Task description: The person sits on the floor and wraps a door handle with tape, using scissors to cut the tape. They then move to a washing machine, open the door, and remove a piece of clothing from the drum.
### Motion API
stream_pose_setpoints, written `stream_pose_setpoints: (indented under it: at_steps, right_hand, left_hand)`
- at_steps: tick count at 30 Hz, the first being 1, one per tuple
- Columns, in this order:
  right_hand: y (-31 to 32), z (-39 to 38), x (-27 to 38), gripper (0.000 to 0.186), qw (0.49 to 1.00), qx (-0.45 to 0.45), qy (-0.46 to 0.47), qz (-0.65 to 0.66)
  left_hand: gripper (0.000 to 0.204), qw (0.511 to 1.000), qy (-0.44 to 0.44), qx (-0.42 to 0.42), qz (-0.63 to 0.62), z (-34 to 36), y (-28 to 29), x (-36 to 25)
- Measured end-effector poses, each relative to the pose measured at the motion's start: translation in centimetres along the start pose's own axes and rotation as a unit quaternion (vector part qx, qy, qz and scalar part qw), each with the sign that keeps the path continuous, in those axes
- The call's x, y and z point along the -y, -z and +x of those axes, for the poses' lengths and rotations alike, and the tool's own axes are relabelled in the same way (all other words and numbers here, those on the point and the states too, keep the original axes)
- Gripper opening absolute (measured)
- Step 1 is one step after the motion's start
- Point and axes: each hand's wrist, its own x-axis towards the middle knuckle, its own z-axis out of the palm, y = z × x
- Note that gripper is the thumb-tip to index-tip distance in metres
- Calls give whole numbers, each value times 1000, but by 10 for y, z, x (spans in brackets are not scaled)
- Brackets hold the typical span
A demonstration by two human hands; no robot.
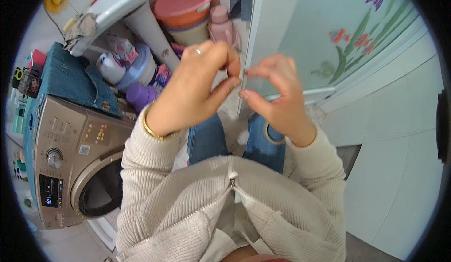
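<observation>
Both my hands are raised in front of my chest, fingertips facing each other with a narrow gap between. My left hand [195,81] has its fingers curled, and the index finger bends down to the thumb in a pinch. Whatever might sit in that pinch is too small to make out. On my right hand [280,90] the thumb and index finger are apart, with nothing visible between them. A gold bracelet [151,125] circles my left wrist, and a pale bangle [271,135] hangs at my right.
To the left stands a gold front-loading washing machine [70,121] with a blue cloth cover [75,81]. Beyond it are a purple container [138,95], stacked basins [183,8], a pink bottle [223,27] and a white sink [124,3]. A frosted glass door [314,31] stands at the right.
</observation>
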Motion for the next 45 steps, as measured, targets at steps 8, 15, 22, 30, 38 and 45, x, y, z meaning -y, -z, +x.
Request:
stream_pose_setpoints:
  at_steps: [8,15,22,30,38,45]
  right_hand:
    - [39,19,-11,14,997,-2,17,80]
    - [105,84,-26,44,928,-88,151,329]
    - [161,171,-32,61,952,19,151,264]
    - [171,212,-24,69,968,147,156,128]
    - [165,230,-17,71,967,191,121,114]
    - [160,226,-23,70,972,166,134,98]
  left_hand:
    - [28,988,-32,-146,33,29,21,-10]
    - [45,932,-203,-250,166,108,32,1]
    - [61,873,-247,-348,237,154,9,10]
    - [31,856,-286,-370,220,169,11,15]
    - [22,859,-308,-357,200,166,20,14]
    - [27,879,-354,-275,167,175,44,24]
